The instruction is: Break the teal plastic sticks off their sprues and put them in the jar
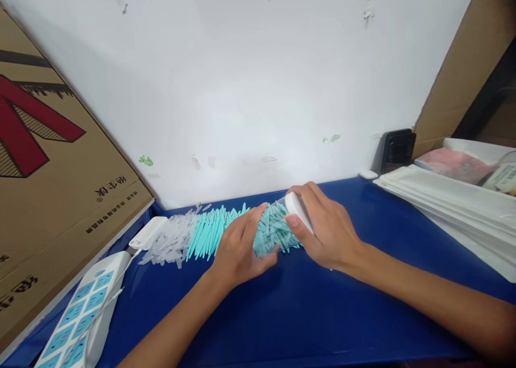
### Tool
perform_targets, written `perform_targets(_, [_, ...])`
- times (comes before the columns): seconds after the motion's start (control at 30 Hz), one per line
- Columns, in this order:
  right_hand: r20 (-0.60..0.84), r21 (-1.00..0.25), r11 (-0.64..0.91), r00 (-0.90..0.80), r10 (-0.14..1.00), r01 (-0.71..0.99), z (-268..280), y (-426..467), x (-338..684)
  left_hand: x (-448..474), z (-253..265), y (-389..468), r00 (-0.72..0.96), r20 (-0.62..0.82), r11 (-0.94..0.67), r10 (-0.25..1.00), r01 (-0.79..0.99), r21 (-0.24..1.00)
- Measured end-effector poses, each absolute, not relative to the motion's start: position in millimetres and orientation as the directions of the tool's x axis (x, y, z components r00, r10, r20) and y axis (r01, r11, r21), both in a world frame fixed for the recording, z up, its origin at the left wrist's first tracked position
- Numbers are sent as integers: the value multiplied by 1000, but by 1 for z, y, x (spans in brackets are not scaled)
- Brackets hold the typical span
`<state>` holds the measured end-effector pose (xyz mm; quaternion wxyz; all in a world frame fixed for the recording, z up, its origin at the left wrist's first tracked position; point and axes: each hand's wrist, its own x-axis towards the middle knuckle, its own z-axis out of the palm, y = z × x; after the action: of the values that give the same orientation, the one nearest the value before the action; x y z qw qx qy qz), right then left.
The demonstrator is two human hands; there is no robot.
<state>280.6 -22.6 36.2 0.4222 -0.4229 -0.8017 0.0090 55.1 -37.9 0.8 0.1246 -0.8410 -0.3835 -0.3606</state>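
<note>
White wall ran along the blue desk's back edge, scuffed, with peeled patches up high and green scraps lower down, lit soft and diffuse, while a printed cardboard box lined the left edge and plain brown cardboard rose near the back right corner.

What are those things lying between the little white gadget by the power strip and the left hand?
The head view shows pale, frosty-looking sticks beside the little white gadget, then turquoise sticks up to the left hand.
</note>
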Motion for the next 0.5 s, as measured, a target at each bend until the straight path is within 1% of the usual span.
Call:
perform_targets(0.07, [687,-389,671,-286,668,632,36,-21,284,52,10,-41,435,662,-695,610,695,184])
perform_targets(0.1, [696,-390,691,-296,654,609,36,-21,286,49,15,-42,426,622,-694,656,665,277])
perform_targets(0.13, [705,-385,718,-318,634,580,37,-21,287,46,20,-43,424,557,-678,714,619,397])
perform_targets(0.17, [712,-373,755,-356,605,539,38,-21,288,43,25,-44,445,456,-636,771,548,543])
perform_targets(0.2, [716,-360,799,-406,568,482,39,-20,289,39,29,-44,495,320,-555,808,453,698])
perform_targets(0.23, [719,-352,841,-457,524,411,39,-20,290,36,33,-42,576,167,-422,800,343,839])
perform_targets(0.27, [721,-351,876,-500,479,331,40,-20,290,33,34,-40,675,24,-245,737,233,941])
perform_targets(0.3, [725,-358,899,-533,437,251,40,-19,290,30,35,-38,769,-80,-48,634,143,989])
perform_targets(0.33, [730,-368,912,-551,405,182,40,-18,290,28,33,-34,843,-137,135,520,77,988])
perform_targets(0.37, [735,-379,916,-558,385,132,40,-18,289,28,30,-31,894,-158,282,420,37,959])
perform_targets(0.43, [745,-384,920,-562,359,77,40,-19,288,27,19,-25,939,-166,460,301,9,888])
perform_targets(0.5, [765,-359,932,-557,324,50,41,-22,288,25,7,-22,961,-190,547,199,52,835])
